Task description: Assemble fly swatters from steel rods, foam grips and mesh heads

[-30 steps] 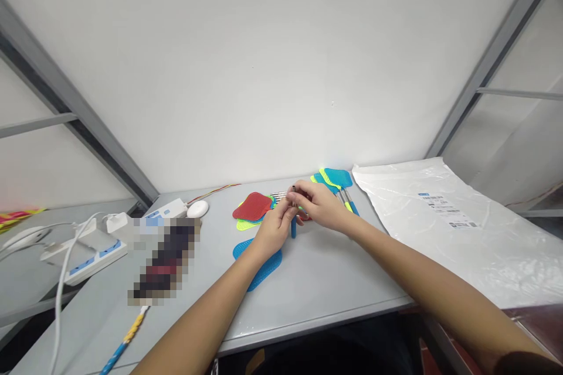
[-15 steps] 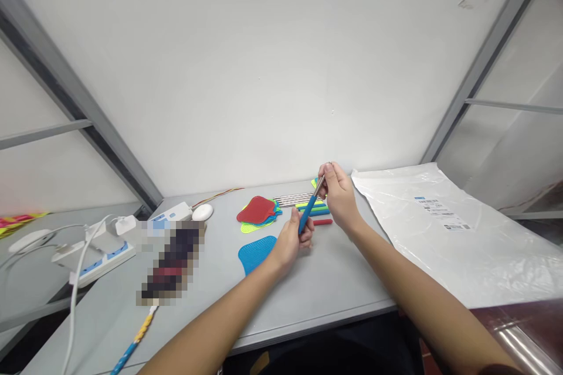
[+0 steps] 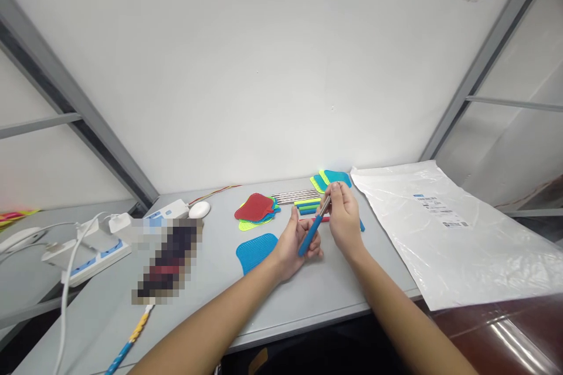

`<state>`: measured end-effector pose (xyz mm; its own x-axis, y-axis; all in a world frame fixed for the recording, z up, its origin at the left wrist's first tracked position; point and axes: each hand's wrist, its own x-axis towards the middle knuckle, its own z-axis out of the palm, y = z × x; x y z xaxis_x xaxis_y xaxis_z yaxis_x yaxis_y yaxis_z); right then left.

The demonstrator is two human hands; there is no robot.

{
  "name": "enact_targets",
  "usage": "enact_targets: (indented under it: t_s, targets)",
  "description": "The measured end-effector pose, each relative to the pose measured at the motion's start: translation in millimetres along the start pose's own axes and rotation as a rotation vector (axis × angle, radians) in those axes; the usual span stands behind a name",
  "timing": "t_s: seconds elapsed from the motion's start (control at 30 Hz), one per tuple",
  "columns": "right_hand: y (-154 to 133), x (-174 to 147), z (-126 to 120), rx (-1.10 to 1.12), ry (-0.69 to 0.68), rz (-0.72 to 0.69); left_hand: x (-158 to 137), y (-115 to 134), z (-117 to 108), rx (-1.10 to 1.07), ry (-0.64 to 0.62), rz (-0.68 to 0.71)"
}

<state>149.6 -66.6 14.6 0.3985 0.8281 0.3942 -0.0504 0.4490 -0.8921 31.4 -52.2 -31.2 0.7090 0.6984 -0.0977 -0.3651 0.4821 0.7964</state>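
Observation:
My right hand is closed around the metal rod of a fly swatter handle, just above the table. Its blue grip slants down to the left, across the fingers of my left hand. That hand is loosened, thumb raised clear of the grip and fingers behind it. Left of my hands lies a single blue mesh swatter head. Behind it is a pile of heads with a red swatter head on top. Several metal rods with coloured grips lie behind my hands, partly covered.
More blue and yellow swatter heads lie near the wall. At right a white plastic mailer hangs over the table edge. Power strips with plugs and cables, a white round device and a pixelated object occupy the left.
My left thumb has come away from the blue grip, and the fingers have loosened. My right hand has moved slightly down and right, still on the rod, uncovering the swatter heads by the wall.

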Motion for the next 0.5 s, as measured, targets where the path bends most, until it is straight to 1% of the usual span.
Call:
enact_targets:
  t_s: [0.07, 0.13, 0.27, 0.4, 0.5]
  targets:
    - [3.9, -8.9, 6.7, 0.061, 0.052, 0.019, 0.1, 2.1, -2.1, -0.067, 0.022, 0.013]
    - [5.6, -16.3, 13.2, 0.183, 0.103, 0.025, 0.3, 4.3, -4.0, -0.127, 0.061, 0.035]
    - [1.6, -28.7, 24.0, 0.462, 0.128, 0.059, -1.0, 10.4, -5.6, -0.215, 0.102, 0.053]
    - [-4.2, -35.9, 32.2, 0.522, 0.192, 0.059, -4.5, 17.4, -4.3, -0.247, 0.098, 0.085]
    - [-7.1, -34.6, 36.8, 0.550, 0.209, 0.097, -7.4, 19.8, -1.8, -0.220, 0.112, 0.117]
